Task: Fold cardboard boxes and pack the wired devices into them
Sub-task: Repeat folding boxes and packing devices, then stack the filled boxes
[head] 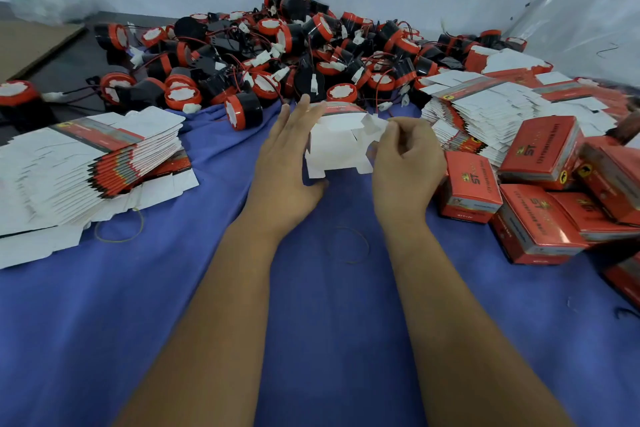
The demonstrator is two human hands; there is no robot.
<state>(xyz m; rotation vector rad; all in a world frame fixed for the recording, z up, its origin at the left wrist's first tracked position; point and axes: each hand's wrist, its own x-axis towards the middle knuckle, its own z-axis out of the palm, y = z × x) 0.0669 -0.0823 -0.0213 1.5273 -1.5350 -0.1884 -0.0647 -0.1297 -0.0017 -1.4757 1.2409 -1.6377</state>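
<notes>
A half-folded cardboard box [337, 146], white inside with a red printed edge, sits between my hands at the centre of the blue cloth. My left hand [287, 163] lies against its left side with straight fingers and the thumb under its near corner. My right hand [405, 159] pinches a white flap at the box's right end between thumb and curled fingers. Behind the box lies a large heap of black-and-red round wired devices [277, 55] with white connectors.
Flat box blanks are stacked at left [86, 156] and at right [485, 104]. Closed red boxes [540, 191] pile up at the right. Two rubber bands [119, 229] lie on the blue cloth [329, 322]. Brown cardboard [31, 42] lies far left, clear plastic far right.
</notes>
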